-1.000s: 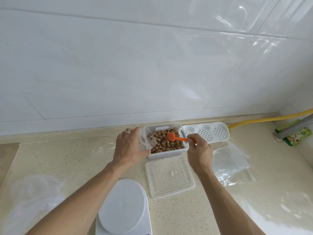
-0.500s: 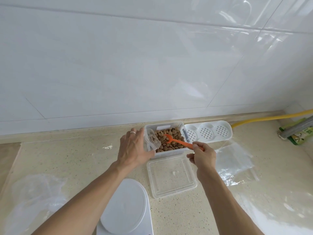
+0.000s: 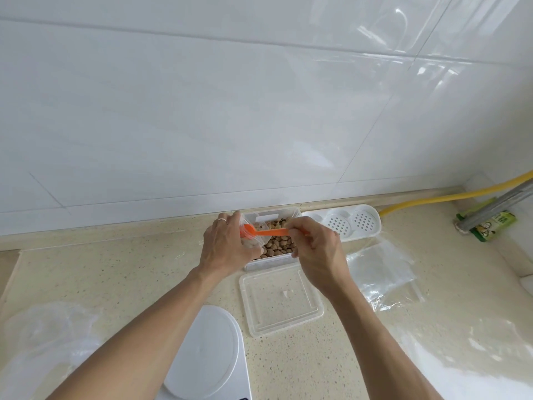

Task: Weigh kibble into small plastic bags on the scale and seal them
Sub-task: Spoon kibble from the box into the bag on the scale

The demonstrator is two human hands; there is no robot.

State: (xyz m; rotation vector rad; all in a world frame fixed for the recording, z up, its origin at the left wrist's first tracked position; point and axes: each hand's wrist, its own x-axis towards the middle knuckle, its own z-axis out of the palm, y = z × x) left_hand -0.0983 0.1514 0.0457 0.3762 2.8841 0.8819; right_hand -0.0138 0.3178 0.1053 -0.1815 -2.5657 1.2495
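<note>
From the head view, the left hand (image 3: 227, 246) grips a small clear plastic bag (image 3: 253, 241), fingers curled round it and its mouth turned toward the right hand; a ring sits on one finger. The right hand (image 3: 314, 249) pinches the handle of an orange scoop (image 3: 266, 232) between thumb and fingertips, with the scoop's bowl reaching into the bag's opening just beside the left fingers. Some kibble shows through the bag's film. Directly under and behind both sets of fingers stands the clear container (image 3: 272, 259) of brown kibble (image 3: 278, 243). Its lid (image 3: 281, 301) lies flat on the counter, nearer the person than the right fingers. The white scale (image 3: 207, 359) sits nearer still, below the left forearm, its platform bare. Loose clear bags (image 3: 383, 272) lie to the right of the right hand.
</note>
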